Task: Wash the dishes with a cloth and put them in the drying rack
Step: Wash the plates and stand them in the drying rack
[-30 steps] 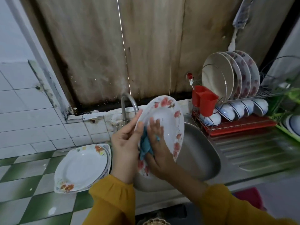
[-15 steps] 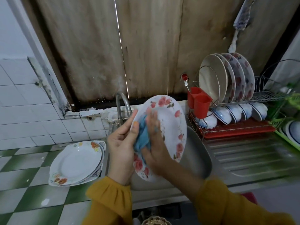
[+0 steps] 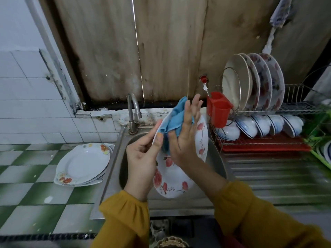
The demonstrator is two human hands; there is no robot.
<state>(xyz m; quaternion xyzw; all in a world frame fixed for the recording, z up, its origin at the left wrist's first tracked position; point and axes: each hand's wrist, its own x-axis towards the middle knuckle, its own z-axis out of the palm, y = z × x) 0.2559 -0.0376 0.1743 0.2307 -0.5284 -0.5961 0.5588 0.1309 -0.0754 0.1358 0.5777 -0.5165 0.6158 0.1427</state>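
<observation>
The step in hand is the scrubbing: a flowered plate [image 3: 172, 181] is held up on its edge above the sink [image 3: 217, 169], clear of the basin. The left hand [image 3: 141, 158] has a clenched grip on the plate's left rim, thumb on the face and fingers curled behind. The right hand [image 3: 184, 138] is released, its fingers straight and spread, pressing a blue cloth [image 3: 176, 119] flat against the upper part of the plate's face. The cloth is bunched and spills over the top rim. The plate stands steeply tilted, with its face turned toward the person and a little to the right and its back toward the tap [image 3: 133, 111]. Its longer span runs from the far, upper rim under the cloth down to the near rim. It may simply be round, since the wide lens stretches things. The next move probably calls for working the cloth down over the lower face and the back, while the left grip stays firm on a rim that could be slippery. After that comes a carry to the right into the drying rack [image 3: 293, 108], where upright plates [image 3: 254, 81] already fill the near slots and bowls [image 3: 259, 124] sit below. More stacked plates [image 3: 82, 163] wait on the tiled desk [image 3: 35, 185] left of the sink.
</observation>
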